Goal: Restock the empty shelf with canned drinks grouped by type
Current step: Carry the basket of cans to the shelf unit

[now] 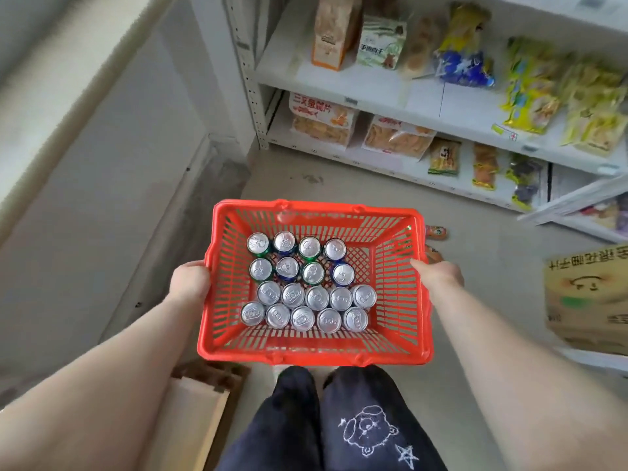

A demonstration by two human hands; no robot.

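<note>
A red plastic basket (394,246) hangs in front of me above the floor, carried by both hands. My left hand (189,282) grips its left rim and my right hand (438,271) grips its right rim. Several upright canned drinks (307,287) stand in rows on the basket's bottom. The far rows show green and blue sides; the near rows look plain silver. Only the can tops are clear.
White shelves (384,96) ahead and to the right hold snack bags. A cardboard box (588,297) sits on a low shelf at the right. A wall runs along the left. A pale board with a dark wooden piece (204,399) lies by my left leg.
</note>
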